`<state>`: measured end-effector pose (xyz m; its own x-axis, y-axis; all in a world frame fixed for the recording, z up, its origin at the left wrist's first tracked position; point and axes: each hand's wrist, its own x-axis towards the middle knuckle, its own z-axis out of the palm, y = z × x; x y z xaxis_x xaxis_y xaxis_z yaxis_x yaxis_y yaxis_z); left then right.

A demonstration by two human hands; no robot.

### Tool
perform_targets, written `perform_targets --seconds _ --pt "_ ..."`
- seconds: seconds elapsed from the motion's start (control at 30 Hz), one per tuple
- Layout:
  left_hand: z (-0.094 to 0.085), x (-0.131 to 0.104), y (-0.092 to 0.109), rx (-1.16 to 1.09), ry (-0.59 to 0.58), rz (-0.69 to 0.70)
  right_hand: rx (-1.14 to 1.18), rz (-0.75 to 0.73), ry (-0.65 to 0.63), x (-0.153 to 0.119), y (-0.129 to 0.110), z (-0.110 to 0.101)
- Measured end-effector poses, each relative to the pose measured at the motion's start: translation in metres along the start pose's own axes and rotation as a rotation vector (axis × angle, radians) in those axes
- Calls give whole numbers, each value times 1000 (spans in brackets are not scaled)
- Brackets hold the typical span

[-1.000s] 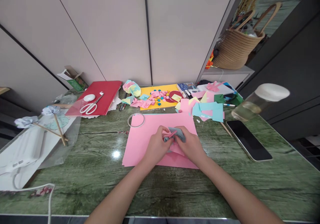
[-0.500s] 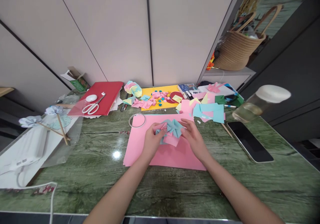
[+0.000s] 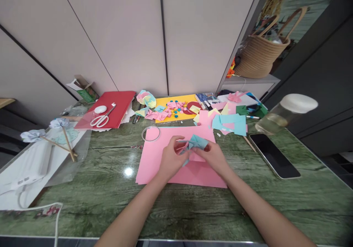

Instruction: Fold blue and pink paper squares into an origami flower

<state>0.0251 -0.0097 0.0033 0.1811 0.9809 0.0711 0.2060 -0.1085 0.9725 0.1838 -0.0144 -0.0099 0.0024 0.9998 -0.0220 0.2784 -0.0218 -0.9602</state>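
Observation:
A folded paper piece in light blue and pink (image 3: 196, 141) is held between both hands above a stack of pink paper sheets (image 3: 154, 162). My left hand (image 3: 173, 158) grips its left side, the thumb in front and the fingers curled behind. On the right side my right hand (image 3: 214, 156) pinches the blue part, thumb in front. Part of the folded piece is hidden by the fingers. A metal ring (image 3: 150, 133) lies at the stack's upper left corner.
Behind are a yellow sheet (image 3: 162, 102) with small paper pieces, and blue and pink paper squares (image 3: 240, 124). White scissors (image 3: 100, 120) lie on a red folder (image 3: 121, 99) at left. A phone (image 3: 274, 155) and a lidded bottle (image 3: 278, 116) stand right.
Both hands have shifted their hold on the folded paper. My right fingers, earlier raised at its edge, are now curled behind it, and its pink part is more hidden.

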Motion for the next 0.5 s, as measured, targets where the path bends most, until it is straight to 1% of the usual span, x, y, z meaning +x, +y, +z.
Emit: perform_targets --seconds 0.07,0.17,0.23,0.3,0.4,0.5 --pt "-6 1 3 98 -72 34 -69 -7 -44 1 0 -5" --pt "-13 2 6 177 -93 108 -214 -24 -75 -2 -3 -8" --pt "-14 2 6 182 -107 112 -282 -36 -73 -4 -6 -7" --pt "-12 2 5 184 -139 79 -310 -39 -67 -7 -9 -4" --pt "-8 1 3 191 -156 50 -326 -78 7 -11 -14 -1" --pt "-5 0 4 176 -102 98 -332 -129 119 -15 -19 0"
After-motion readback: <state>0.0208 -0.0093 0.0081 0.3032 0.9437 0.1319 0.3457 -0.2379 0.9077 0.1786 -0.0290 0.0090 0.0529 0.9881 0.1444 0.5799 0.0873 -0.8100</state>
